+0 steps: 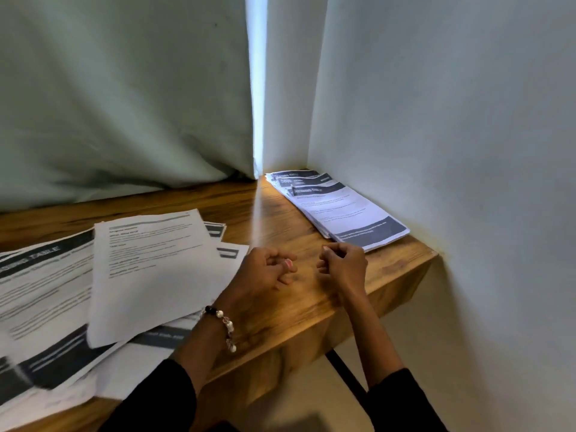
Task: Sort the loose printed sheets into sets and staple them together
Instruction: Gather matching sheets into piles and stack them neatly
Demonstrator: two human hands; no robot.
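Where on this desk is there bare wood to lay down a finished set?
Bare wood runs between the loose sheets on the left and the stack in the wall corner, back to the curtain. Both hands hover over its near part. The left side is crowded.
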